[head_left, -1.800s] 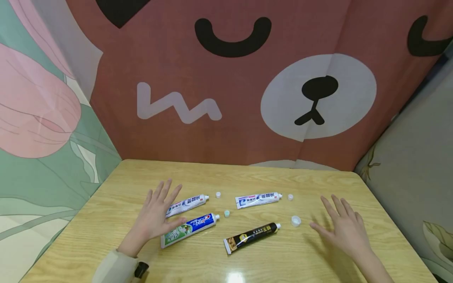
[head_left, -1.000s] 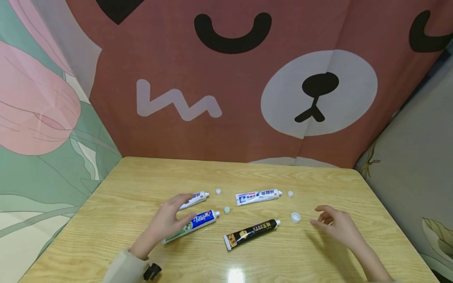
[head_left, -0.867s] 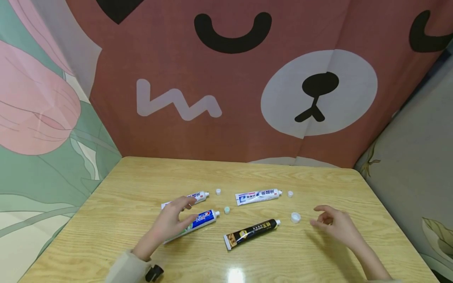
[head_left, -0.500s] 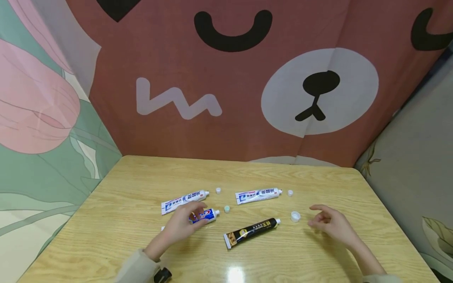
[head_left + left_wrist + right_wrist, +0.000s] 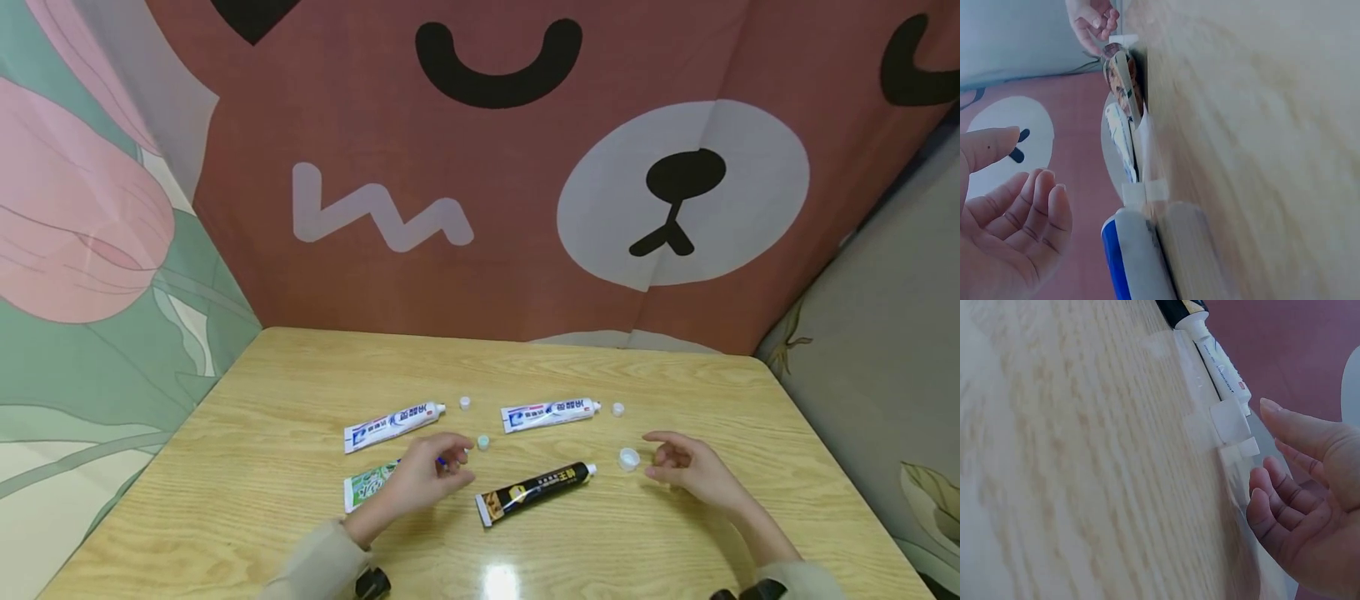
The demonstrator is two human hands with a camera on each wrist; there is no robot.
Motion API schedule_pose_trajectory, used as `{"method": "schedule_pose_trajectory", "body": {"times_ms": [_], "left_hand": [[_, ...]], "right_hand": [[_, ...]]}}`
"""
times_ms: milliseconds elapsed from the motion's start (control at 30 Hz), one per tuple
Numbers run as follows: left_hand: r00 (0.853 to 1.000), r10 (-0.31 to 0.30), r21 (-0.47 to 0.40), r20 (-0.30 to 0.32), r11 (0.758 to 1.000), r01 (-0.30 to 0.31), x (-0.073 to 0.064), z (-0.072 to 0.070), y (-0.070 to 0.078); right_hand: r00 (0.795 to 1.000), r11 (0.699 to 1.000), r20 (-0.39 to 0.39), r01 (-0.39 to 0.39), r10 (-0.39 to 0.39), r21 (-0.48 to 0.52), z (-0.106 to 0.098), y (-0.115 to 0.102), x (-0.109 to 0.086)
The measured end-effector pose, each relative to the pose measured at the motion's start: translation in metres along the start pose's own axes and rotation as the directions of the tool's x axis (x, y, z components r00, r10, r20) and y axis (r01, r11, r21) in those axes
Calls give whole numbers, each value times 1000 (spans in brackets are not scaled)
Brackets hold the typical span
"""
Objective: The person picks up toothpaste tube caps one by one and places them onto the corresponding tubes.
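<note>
My left hand [image 5: 420, 479] hovers over the green-and-blue toothpaste tube [image 5: 367, 485], hiding its capless end. In the left wrist view this hand [image 5: 1016, 231] has its fingers loosely curved, apart from the tube [image 5: 1141, 262]. A small pale-green cap [image 5: 483, 442] lies just beyond its fingertips. To the right, my right hand [image 5: 697, 475] is held beside the large white cap [image 5: 628, 458], thumb and forefinger apart. The right wrist view also has a gap between this hand [image 5: 1310, 500] and the cap [image 5: 1230, 422]. Neither hand holds anything.
A black toothpaste tube [image 5: 534, 493] lies uncapped between the hands. Behind lie two white-and-blue tubes, one left [image 5: 393, 427] and one centre [image 5: 550, 414], with small white caps [image 5: 465, 403] near their nozzles. A bear-print cloth [image 5: 450, 283] hangs behind the wooden table [image 5: 300, 375].
My left hand, spread wide at first, has curved its fingers and moved right along the green-and-blue tube toward its nozzle. My right hand has curved its fingers and come closer to the large cap.
</note>
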State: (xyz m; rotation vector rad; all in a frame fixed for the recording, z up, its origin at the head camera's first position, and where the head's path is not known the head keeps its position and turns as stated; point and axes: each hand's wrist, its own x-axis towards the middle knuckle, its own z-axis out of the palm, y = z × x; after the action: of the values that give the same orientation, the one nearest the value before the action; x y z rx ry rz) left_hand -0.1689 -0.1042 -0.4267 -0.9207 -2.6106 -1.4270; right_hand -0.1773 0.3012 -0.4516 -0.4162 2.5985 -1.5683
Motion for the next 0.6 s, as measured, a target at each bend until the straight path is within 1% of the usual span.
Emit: {"method": "schedule_pose_trajectory", "body": {"times_ms": [100, 167, 333, 433, 600], "left_hand": [[1000, -8, -1, 14, 1000, 8, 4, 6, 1], [1000, -13, -5, 28, 1000, 14, 7, 9, 2], [998, -4, -40, 58, 999, 6, 14, 18, 3], [997, -5, -62, 71, 998, 10, 17, 23, 5], [996, -24, -73, 82, 997, 30, 22, 31, 4]], "right_hand": [[1000, 1000, 2, -30, 30, -8, 1, 2, 2], [999, 999, -4, -38, 38, -31, 2, 2, 4], [999, 993, -23, -37, 35, -112, 4, 2, 8], [999, 991, -25, -37, 34, -125, 4, 4, 10], [1000, 990, -14, 0, -2, -143, 5, 7, 14]]}}
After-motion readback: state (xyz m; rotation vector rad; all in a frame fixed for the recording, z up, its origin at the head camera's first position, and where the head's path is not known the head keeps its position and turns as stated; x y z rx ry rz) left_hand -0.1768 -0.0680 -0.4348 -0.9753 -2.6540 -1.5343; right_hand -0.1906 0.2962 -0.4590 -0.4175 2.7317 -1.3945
